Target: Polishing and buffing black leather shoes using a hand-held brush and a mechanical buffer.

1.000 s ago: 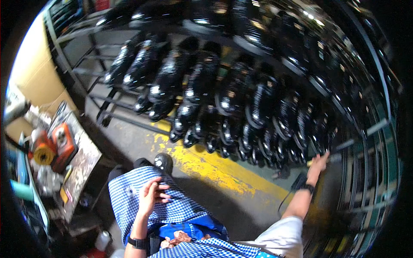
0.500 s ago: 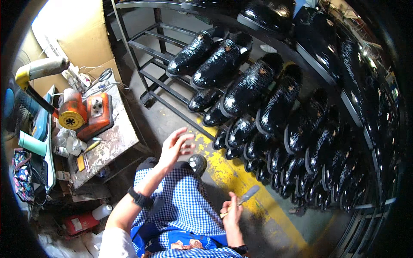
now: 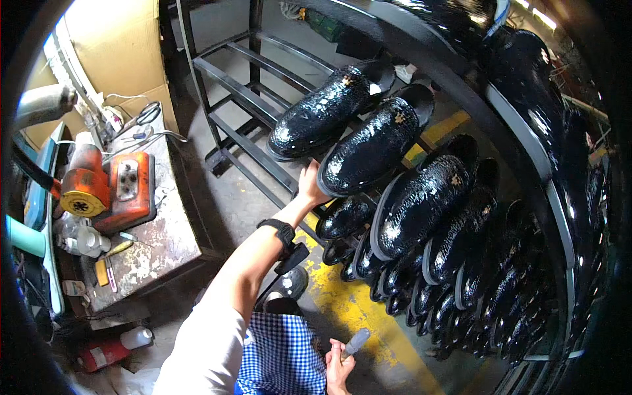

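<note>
My left hand reaches up to the rack, at the toes of two glossy black shoes: the left one and the one beside it. Its fingers are partly hidden between and under these toes, so their grip does not show. A black wristband circles that wrist. Low in the picture, my right hand is closed around the handle of a spatula-like tool with a flat grey blade. Beneath the left hand's shoes, another black shoe sits on a lower level.
Several rows of black shoes fill the dark metal rack to the right. At left, a worn workbench carries an orange machine, scissors and small tools. A red bottle lies below it. Yellow paint marks the floor.
My left hand has moved up and right, from above my lap to the shoes on the rack. The right hand keeps the spatula-like tool, now lower in view. The view has shifted too.
</note>
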`<state>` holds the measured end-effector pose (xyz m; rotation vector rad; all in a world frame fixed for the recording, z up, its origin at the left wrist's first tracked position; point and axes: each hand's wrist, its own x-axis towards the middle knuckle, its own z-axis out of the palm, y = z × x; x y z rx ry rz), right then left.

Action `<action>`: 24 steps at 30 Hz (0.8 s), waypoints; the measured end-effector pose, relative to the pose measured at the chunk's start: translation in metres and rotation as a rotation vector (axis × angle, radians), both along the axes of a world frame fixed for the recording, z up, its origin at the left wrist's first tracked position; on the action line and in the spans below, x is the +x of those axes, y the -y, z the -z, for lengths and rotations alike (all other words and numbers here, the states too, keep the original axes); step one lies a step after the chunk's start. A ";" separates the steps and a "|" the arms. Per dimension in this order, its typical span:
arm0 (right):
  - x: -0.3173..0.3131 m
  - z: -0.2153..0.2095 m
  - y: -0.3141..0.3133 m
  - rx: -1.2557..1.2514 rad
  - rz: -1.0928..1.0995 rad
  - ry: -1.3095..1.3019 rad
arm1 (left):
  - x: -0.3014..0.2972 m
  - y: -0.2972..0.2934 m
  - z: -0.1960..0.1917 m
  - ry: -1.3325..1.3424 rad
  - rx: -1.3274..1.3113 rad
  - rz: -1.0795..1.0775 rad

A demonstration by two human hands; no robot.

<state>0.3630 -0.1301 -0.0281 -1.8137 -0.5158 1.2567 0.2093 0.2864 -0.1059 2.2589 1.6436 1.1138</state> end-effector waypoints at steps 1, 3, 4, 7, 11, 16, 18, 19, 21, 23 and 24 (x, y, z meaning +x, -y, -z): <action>0.000 0.000 0.001 -0.009 0.008 0.013 | 0.003 0.002 0.002 0.083 0.011 -0.035; 0.004 -0.002 0.003 -0.027 0.036 0.046 | 0.016 0.010 -0.010 0.214 -0.063 -0.048; 0.008 -0.005 0.002 -0.028 0.048 0.079 | 0.023 0.016 -0.035 0.258 -0.144 -0.026; 0.006 -0.008 0.004 -0.025 0.047 0.099 | -0.013 0.032 -0.075 0.137 -0.352 -0.075; 0.005 -0.002 0.008 0.001 0.029 0.095 | -0.093 0.085 -0.086 0.687 -0.838 0.093; 0.004 0.005 0.007 0.035 0.021 0.082 | -0.161 0.201 -0.123 0.954 -0.921 -0.011; 0.004 0.012 0.010 0.086 -0.016 0.046 | -0.184 0.244 -0.123 0.884 -0.842 -0.093; 0.004 0.013 0.011 0.092 -0.035 0.064 | -0.188 0.263 -0.130 0.955 -0.818 -0.106; 0.002 0.016 0.010 0.115 -0.062 0.070 | -0.195 0.297 -0.135 1.062 -0.727 -0.146; 0.002 0.018 0.010 0.135 -0.105 0.116 | -0.204 0.326 -0.134 0.748 -0.444 -0.240; -0.001 0.013 0.009 0.131 -0.133 0.162 | -0.210 0.339 -0.137 0.517 -0.341 -0.301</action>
